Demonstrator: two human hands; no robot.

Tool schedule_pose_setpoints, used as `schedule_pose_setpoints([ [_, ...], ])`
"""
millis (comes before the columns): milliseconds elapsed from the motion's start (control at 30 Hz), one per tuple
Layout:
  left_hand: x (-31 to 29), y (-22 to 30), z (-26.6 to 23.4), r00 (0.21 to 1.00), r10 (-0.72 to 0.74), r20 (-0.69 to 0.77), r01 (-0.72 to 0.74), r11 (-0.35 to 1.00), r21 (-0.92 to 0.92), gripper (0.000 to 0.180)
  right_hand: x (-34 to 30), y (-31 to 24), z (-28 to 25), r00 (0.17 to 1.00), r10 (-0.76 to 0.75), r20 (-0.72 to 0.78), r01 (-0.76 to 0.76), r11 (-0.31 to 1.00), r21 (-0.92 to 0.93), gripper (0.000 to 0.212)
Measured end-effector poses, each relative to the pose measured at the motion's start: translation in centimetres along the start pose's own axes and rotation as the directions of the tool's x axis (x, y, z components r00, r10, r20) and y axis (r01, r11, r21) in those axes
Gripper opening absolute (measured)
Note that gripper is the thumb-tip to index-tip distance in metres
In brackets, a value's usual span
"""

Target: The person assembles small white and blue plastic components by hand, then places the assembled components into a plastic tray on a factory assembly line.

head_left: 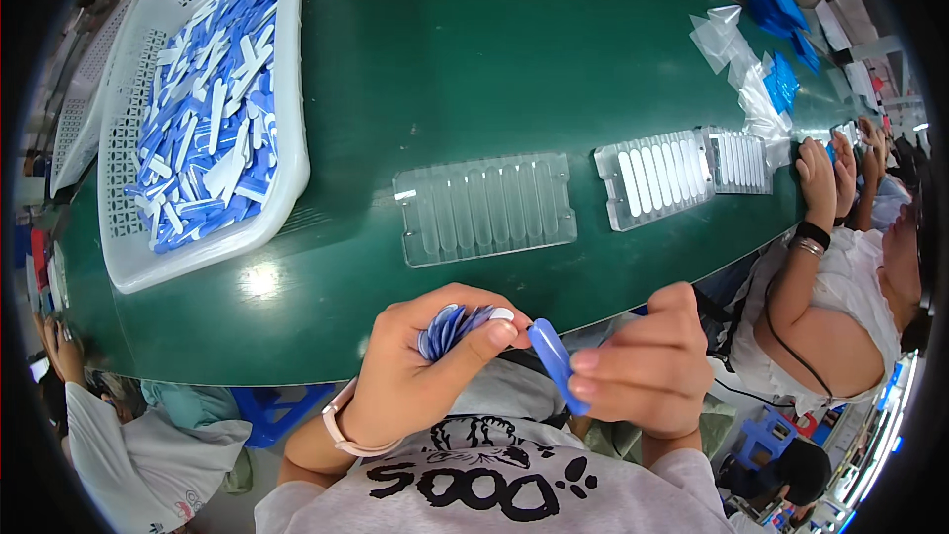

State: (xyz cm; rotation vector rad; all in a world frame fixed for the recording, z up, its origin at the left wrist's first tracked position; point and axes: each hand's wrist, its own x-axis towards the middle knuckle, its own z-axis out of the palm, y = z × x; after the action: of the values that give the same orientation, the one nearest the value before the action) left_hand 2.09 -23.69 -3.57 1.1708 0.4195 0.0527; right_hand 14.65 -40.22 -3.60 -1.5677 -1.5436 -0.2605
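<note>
My left hand (pixel 425 356) is closed around a fanned bunch of flat, round-ended blue-and-white strips (pixel 450 329). One white tip sticks out by its thumb. Between the thumb and fingers of my right hand (pixel 643 361) is a single blue strip (pixel 557 366), tilted, its upper end close to my left fingertips. Both hands are just in front of the green table's near edge. Beyond them on the table lies a transparent slotted tray (pixel 486 213), its long rounded slots holding no strips. To its right, a second transparent tray (pixel 654 178) has white strips in its slots.
A white plastic basket (pixel 287 178) heaped with blue and white strips (pixel 213 109) stands at the left. Another filled tray (pixel 739 160) and crumpled plastic bags (pixel 756 99) lie at the right. A co-worker's hands (pixel 825 178) are beside them; another person's hand (pixel 64 351) is far left.
</note>
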Motion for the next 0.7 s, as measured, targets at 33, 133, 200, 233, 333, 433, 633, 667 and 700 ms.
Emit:
schedule_pose_setpoints([
  [33, 0.1, -0.1, 0.2, 1.000, 0.024, 0.004, -0.024, 1.000, -0.018, 0.017, -0.1, -0.2, -0.1, 1.000, -0.001, 0.006, 0.001, 1.000, 0.004, 0.021],
  [133, 0.3, -0.3, -0.2, 0.956, -0.256, 0.140, 0.289, 0.901, -0.324, 0.020, -0.6, -1.0, -0.2, 0.987, -0.108, 0.119, 0.127, 0.978, -0.168, 0.017],
  [200, 0.3, 0.0, 0.4, 0.945, -0.306, 0.117, 0.328, 0.882, -0.337, 0.023, -1.0, -0.8, 0.2, 0.971, -0.194, 0.137, 0.224, 0.943, -0.248, 0.016],
  [233, 0.3, -0.2, 0.4, 0.946, -0.294, 0.140, 0.324, 0.887, -0.329, 0.020, -1.1, -0.7, 0.3, 0.971, -0.197, 0.137, 0.225, 0.944, -0.242, 0.016],
  [333, 0.3, -0.7, 0.1, 0.950, -0.263, 0.169, 0.300, 0.919, -0.257, 0.016, -1.3, -0.4, 0.6, 0.966, -0.223, 0.129, 0.251, 0.926, -0.283, 0.016],
  [433, 0.3, -0.7, -0.2, 0.962, -0.241, 0.127, 0.260, 0.950, -0.170, 0.014, -1.8, 0.4, 0.9, 0.947, -0.305, 0.100, 0.321, 0.890, -0.324, 0.016],
  [633, 0.3, 0.5, -0.9, 0.975, -0.201, -0.098, 0.177, 0.961, -0.212, 0.017, -1.7, 1.2, 0.5, 0.943, -0.330, -0.051, 0.292, 0.890, -0.351, 0.013],
  [667, 0.1, 0.5, -1.1, 0.976, -0.191, -0.108, 0.164, 0.962, -0.220, 0.018, -0.6, 0.4, -1.1, 0.971, -0.171, 0.170, 0.217, 0.925, -0.311, 0.016],
  [700, 0.1, 0.4, -1.2, 0.979, -0.186, -0.082, 0.162, 0.958, -0.236, 0.018, -0.2, 1.1, -0.9, 0.994, -0.069, 0.079, 0.089, 0.953, -0.289, 0.017],
])
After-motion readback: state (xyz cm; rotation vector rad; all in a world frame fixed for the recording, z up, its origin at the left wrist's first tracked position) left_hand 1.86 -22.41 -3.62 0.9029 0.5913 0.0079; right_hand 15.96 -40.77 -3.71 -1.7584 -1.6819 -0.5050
